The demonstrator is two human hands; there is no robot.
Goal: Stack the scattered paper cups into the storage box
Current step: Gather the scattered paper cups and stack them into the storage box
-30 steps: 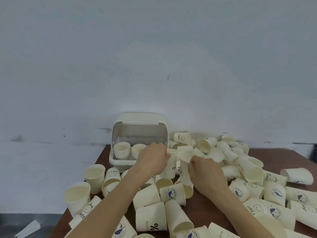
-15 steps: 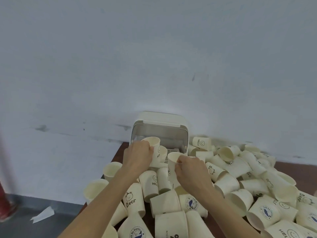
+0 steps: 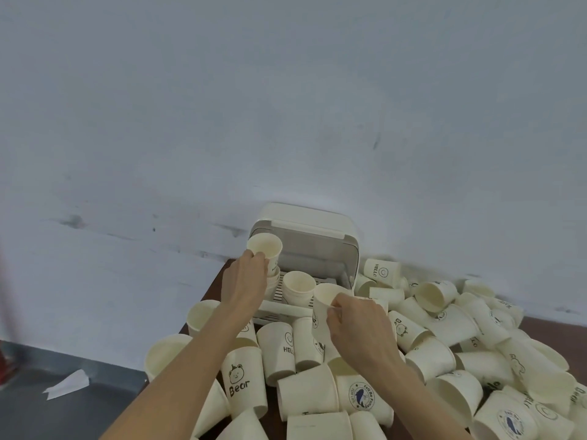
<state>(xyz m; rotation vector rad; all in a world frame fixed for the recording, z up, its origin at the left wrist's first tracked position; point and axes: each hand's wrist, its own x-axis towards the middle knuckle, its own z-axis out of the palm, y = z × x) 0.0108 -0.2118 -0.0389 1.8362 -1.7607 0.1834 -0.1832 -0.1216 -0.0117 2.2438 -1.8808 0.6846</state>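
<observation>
A cream storage box (image 3: 317,227) with its lid raised stands at the table's far left corner against the wall. My left hand (image 3: 246,281) grips an upright paper cup (image 3: 265,247) over the box's left side, above a cup stack there. A second stack of cups (image 3: 298,285) stands inside the box. My right hand (image 3: 355,328) holds another paper cup (image 3: 327,300) upright just in front of the box's right front edge. Several cream cups lie scattered over the table, such as the "Bear" cup (image 3: 243,382).
The brown table (image 3: 219,281) ends at its left edge close to my left arm. A dense heap of cups (image 3: 460,328) fills the table's right side. A pale wall rises behind the box. A folded piece of paper (image 3: 68,384) lies on the grey floor at left.
My left hand has lifted its cup up and over the box's left side. My right hand has brought its cup closer to the box front. The view has shifted left.
</observation>
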